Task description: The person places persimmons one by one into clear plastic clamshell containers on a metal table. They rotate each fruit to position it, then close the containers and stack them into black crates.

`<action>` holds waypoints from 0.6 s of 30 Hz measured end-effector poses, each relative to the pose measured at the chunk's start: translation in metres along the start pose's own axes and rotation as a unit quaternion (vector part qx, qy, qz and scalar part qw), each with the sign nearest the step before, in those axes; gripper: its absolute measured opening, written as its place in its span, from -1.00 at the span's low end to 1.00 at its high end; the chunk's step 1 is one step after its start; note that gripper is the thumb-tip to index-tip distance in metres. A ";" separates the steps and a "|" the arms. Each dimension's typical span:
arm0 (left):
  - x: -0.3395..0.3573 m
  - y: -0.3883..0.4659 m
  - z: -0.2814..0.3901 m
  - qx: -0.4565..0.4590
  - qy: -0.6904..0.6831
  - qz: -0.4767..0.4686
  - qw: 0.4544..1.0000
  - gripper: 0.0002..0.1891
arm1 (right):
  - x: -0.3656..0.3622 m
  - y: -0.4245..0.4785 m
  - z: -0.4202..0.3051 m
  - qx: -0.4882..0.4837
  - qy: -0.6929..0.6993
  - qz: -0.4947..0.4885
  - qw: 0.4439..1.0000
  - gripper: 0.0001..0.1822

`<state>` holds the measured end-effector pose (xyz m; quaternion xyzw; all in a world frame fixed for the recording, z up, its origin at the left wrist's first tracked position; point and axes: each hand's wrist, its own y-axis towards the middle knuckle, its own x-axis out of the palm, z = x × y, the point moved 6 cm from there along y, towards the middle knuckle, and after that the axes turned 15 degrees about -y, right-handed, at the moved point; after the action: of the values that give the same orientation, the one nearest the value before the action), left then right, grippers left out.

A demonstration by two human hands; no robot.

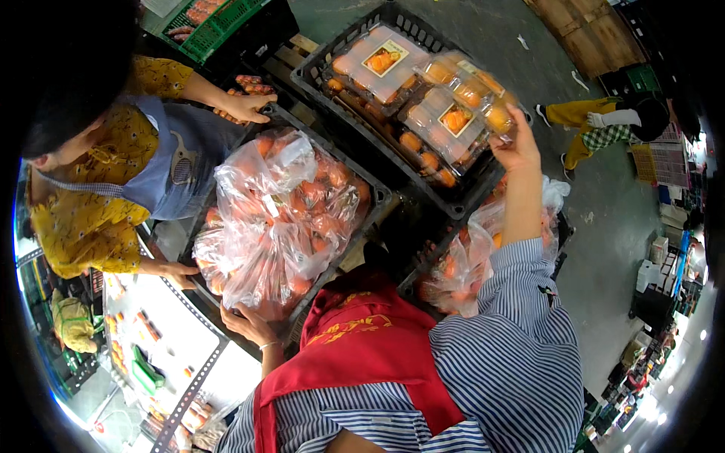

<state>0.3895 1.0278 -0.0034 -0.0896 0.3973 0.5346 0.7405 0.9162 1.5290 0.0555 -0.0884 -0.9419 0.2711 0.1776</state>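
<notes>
My right hand (516, 139) grips the end of a clear plastic clamshell of orange fruit (468, 93). This pack is tilted above other labelled clamshells (442, 124) in a black plastic crate (453, 208). Down at the left, my left hand (248, 325) is curled over the near edge of a second black crate (380, 197). That crate is heaped with round red produce, possibly tomatoes, in clear plastic bags (283, 221). A co-worker's hands (249, 107) hold its far corner and its left side.
Partly beneath my right arm is another crate of bagged produce (453, 277). A green crate (209, 34) with packs stands at the upper left. A brightly lit white table (175, 334) lies at lower left. Another person (600, 122) is on the floor area at right.
</notes>
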 end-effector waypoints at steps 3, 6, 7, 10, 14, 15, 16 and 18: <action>0.004 -0.003 -0.010 0.006 0.022 -0.012 1.000 -0.37 | -0.023 -0.002 -0.021 -0.052 -0.034 0.025 0.998 -0.64; 0.007 -0.016 -0.030 0.006 0.054 -0.025 0.998 -0.34 | -0.006 -0.018 -0.035 -0.086 -0.026 0.045 0.995 -0.59; 0.008 -0.016 -0.035 0.000 0.058 -0.029 0.998 -0.34 | -0.008 -0.015 -0.034 -0.091 -0.027 0.043 0.995 -0.58; 0.008 -0.017 -0.043 -0.011 0.066 -0.036 0.997 -0.34 | -0.014 0.005 -0.021 -0.093 -0.018 0.029 0.995 -0.56; 0.011 -0.013 -0.037 -0.016 0.045 -0.045 0.998 -0.35 | 0.031 0.020 0.001 -0.081 -0.015 -0.007 0.997 -0.54; 0.010 -0.012 -0.032 -0.019 0.035 -0.051 0.998 -0.36 | 0.045 0.030 0.008 -0.082 -0.011 -0.044 0.996 -0.54; 0.009 -0.010 -0.028 -0.017 0.039 -0.043 0.998 -0.38 | 0.057 0.039 0.017 -0.078 -0.021 -0.041 0.996 -0.55; 0.008 0.000 -0.016 -0.045 0.019 -0.041 0.998 -0.39 | 0.065 0.070 0.036 -0.086 -0.038 -0.041 0.995 -0.57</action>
<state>0.3830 1.0245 -0.0192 -0.1496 0.3830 0.5191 0.7493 0.8471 1.5873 0.0074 -0.0546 -0.9706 0.1852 0.1440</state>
